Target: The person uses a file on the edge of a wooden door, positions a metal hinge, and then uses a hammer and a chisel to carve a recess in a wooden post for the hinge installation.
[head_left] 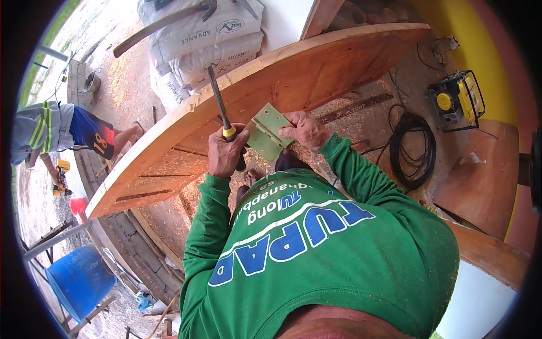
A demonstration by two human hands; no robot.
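Observation:
My left hand (224,151) is closed round the black-and-yellow handle of a long, narrow steel tool (219,96), which looks like a chisel or file, its blade pointing up. Its thumb is at the left edge of a pale green-gold metal hinge (262,141). My right hand (305,130) grips that hinge by its right side, thumb on its face. The hinge is spread flat, showing screw holes and a central barrel. Just beyond both hands stands a large wooden door (361,65) on its long edge, its panelled face dusted with shavings.
A worker (48,130) at the left holds a yellow drill (62,175). Stacked sacks (203,20) with a hammer-like tool lie behind the door. Coiled black hose (409,169), a yellow-and-black machine (454,99) and leaning boards (474,186) are at the right. A blue barrel (79,277) stands lower left.

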